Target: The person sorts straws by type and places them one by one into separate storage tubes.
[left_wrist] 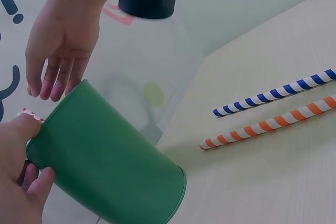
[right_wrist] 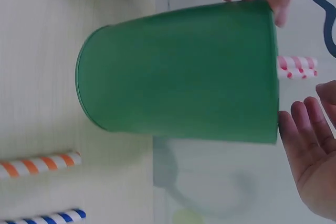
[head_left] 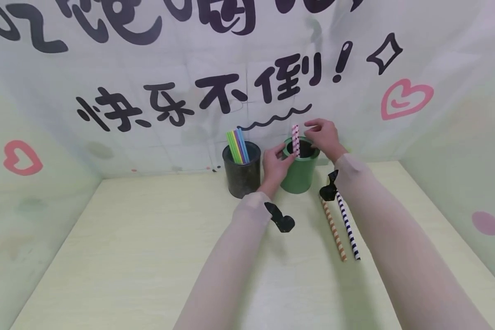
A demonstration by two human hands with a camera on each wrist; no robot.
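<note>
A green cup (head_left: pixel 299 178) stands upright at the back of the table. Two paper straws (right_wrist: pixel 298 67), one pink-striped and one with red dots, poke out of its mouth. My left hand (head_left: pixel 275 166) grips the near-left rim, its thumb over the edge and fingers against the outer wall. At the rim's right side is my right hand (head_left: pixel 325 136), fingers loosely extended and holding nothing; the right wrist view shows its palm (right_wrist: pixel 320 182) beside the cup's mouth. An orange-striped straw (head_left: pixel 334 229) and a blue-striped straw (head_left: pixel 348 224) lie on the table below the right forearm.
Left of the green cup stands a dark cup (head_left: pixel 242 179) holding several green, yellow, purple and blue straws (head_left: pixel 237 146). Behind both hangs a white printed backdrop (head_left: pixel 156 151) with black lettering. Side walls border the pale wooden table (head_left: pixel 140 247).
</note>
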